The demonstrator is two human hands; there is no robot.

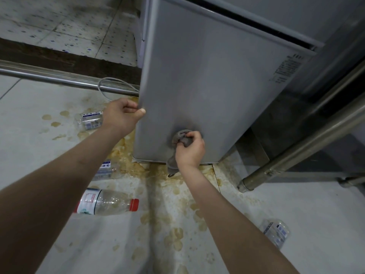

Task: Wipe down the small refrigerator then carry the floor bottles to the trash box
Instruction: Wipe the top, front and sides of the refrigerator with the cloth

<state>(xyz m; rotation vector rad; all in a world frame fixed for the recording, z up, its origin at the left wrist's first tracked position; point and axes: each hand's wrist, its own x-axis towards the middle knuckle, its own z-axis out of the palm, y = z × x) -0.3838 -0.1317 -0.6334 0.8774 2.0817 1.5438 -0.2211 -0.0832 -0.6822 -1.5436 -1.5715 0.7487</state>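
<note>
The small grey refrigerator [213,80] stands ahead on the floor. My left hand [122,115] grips its left edge, thumb on the front face. My right hand [190,148] holds a bunched grey cloth [180,138] against the lower part of the door, and a tail of the cloth hangs below the fridge bottom. Empty plastic bottles lie on the floor: one with a red cap [106,203] near my left forearm, a clear one [89,120] left of the fridge, another [104,170] half hidden by my left arm, and one [275,232] at the right.
Yellow-brown stains [169,194] spread over the pale floor in front of the fridge. A steel rail [49,76] and a white cable loop [116,86] lie at the left. Slanting steel legs of a table [296,147] stand close at the right.
</note>
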